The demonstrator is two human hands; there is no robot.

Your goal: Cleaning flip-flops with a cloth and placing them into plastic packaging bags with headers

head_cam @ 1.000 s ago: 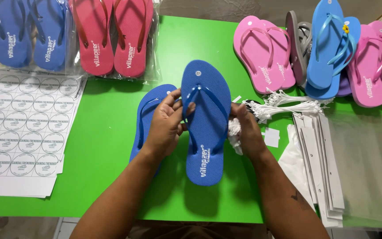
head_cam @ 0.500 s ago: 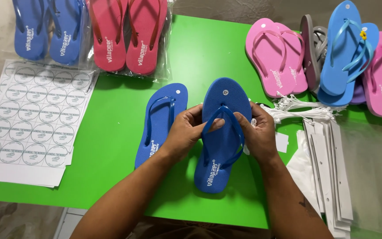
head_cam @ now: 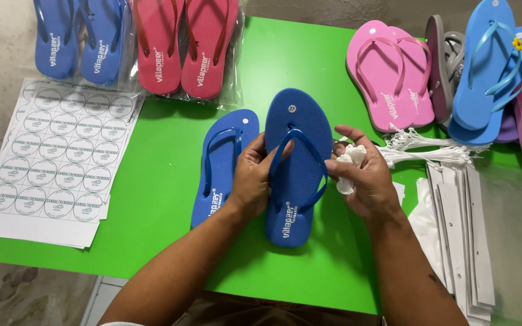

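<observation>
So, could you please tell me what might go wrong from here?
The left hand grips only the strap of the raised flip-flop, so it may twist or slip. The right hand clutches a white wad beside loose ties, which could snag. The second flip-flop might get nudged.

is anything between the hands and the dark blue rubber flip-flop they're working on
Nothing visible. The left hand already grips the strap of the dark blue rubber flip-flop on its left side. The right hand touches its right edge, holding a small bunch of white ties in its fingers.
</observation>
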